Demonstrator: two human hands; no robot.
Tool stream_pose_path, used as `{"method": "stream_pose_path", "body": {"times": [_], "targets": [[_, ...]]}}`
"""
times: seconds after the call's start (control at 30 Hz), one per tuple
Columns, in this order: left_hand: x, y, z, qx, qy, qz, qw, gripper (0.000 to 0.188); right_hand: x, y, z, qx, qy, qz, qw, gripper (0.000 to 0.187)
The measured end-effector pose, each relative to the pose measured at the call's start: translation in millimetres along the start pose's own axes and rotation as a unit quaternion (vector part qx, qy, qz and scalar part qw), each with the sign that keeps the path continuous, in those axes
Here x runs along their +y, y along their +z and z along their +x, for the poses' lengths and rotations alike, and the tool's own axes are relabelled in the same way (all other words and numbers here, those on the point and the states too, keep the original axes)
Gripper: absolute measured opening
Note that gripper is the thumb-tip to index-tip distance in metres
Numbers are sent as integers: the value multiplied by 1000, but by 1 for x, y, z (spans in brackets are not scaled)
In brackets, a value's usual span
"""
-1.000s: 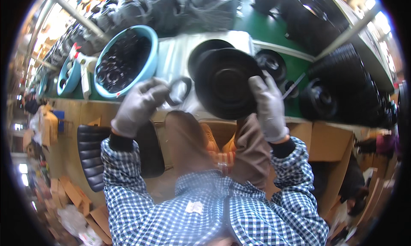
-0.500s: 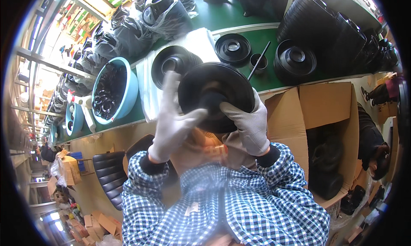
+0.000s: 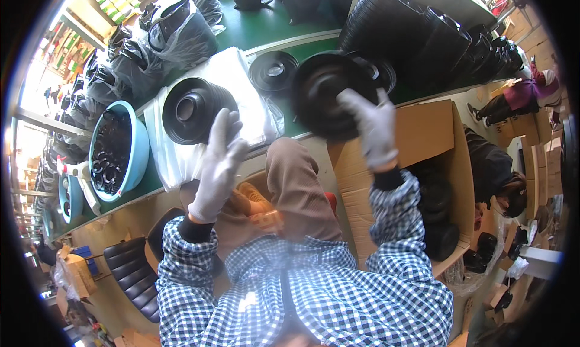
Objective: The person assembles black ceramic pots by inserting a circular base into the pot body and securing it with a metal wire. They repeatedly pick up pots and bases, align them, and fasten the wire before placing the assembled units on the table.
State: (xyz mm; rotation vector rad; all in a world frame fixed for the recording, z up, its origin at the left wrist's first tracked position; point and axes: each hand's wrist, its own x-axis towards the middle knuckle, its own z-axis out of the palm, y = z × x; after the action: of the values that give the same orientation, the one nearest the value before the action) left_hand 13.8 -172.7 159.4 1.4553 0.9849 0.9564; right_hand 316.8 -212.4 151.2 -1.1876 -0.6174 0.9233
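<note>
One black round lid [image 3: 323,99] at one o'clock is gripped near its edge by the right hand [image 3: 376,129], seemingly for steadiness, while the left hand [image 3: 219,166] spreads empty fingers beside ten o'clock's lid stack [image 3: 187,108].

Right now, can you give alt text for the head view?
The gloved right hand holds a black disc by a green bench; the open left hand is near stacked black discs, with a blue basin of rings further left.

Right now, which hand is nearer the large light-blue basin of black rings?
Left. The left hand is open, to the right of the large light-blue basin, not touching it; the right hand is much farther right, at a round black disc.
</note>
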Motion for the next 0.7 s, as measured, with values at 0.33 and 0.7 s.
{"method": "stream_pose_path", "body": {"times": [0.33, 0.7], "targets": [[-74, -150, -80, 257, 63, 44, 963, 35, 3, -74, 141, 164, -211, -757, 596, 78], [-103, -417, -39, 174, -71, 738, 649, 39, 104, 196, 78, -366, -188, -433, 802, 45]]}}
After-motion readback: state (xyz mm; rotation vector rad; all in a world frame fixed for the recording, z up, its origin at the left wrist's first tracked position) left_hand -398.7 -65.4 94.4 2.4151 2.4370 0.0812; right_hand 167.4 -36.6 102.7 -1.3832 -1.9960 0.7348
